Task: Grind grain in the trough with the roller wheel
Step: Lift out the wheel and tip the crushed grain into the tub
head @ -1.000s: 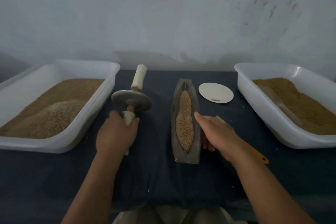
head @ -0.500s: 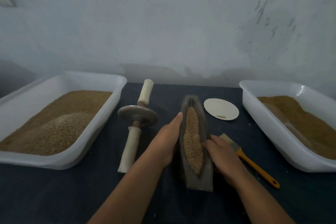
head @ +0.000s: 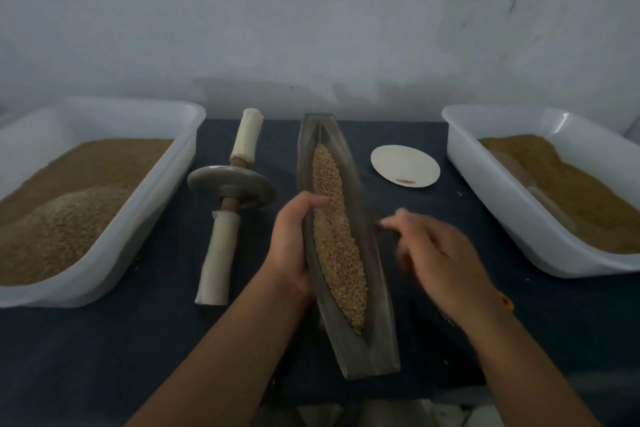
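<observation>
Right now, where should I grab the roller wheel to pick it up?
Grab the roller wheel by its two pale wrapped handles, the near handle and the far handle, coming down from above. It lies on the table, and both handles stick out free beside the disc.

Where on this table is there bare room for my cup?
Bare cloth lies in front of the left tub and roller wheel, and in front of the right tub. Around the trough it is crowded: left hand, right hand, plate.
</observation>
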A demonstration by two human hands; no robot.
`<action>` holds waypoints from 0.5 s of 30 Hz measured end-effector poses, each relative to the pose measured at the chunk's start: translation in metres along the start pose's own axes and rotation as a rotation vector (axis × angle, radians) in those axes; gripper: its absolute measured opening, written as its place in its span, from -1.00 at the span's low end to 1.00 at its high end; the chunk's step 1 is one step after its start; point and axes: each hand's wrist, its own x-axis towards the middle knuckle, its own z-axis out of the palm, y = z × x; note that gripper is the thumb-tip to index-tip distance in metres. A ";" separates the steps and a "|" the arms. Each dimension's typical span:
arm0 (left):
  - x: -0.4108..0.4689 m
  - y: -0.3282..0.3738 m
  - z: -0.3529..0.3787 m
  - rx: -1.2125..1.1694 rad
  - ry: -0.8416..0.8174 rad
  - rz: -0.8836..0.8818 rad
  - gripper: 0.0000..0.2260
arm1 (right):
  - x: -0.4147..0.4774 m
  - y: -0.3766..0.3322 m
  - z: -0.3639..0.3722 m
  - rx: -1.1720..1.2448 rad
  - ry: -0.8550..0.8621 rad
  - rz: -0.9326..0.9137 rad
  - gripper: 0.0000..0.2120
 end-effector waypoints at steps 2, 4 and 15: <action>-0.002 -0.001 -0.002 -0.043 -0.011 0.012 -0.45 | -0.004 0.025 -0.026 -0.330 0.229 -0.056 -0.63; -0.004 -0.001 0.000 -0.062 -0.012 0.027 -0.46 | -0.004 0.052 -0.048 -0.736 0.260 -0.034 -0.70; -0.051 0.039 0.011 -0.040 0.084 0.317 -0.64 | -0.021 0.083 -0.052 -0.703 0.154 0.118 -0.60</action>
